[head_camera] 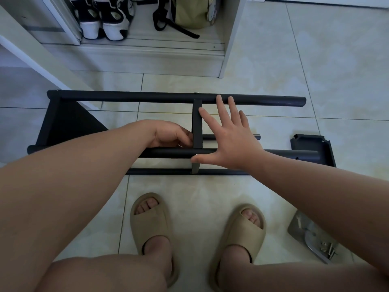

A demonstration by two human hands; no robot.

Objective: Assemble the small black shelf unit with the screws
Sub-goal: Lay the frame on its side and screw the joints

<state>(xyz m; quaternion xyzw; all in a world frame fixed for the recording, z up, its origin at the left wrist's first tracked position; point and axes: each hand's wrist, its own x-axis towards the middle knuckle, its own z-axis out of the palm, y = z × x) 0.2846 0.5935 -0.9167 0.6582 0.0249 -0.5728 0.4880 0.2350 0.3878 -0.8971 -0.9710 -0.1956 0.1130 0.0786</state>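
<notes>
The shelf unit is laid lengthwise left to right; its cross panel is clamped in the grip of the left hand, the right hand spread open nearer the screw

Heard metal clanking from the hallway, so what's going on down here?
A person crouches over a black shelf frame lying on the tiled floor. The left hand holds the crossbar where it meets the near tube. The right hand lies open across the frame, thumb by a silver screw there. A loose black panel and a bag of hardware wait to the right.
</notes>
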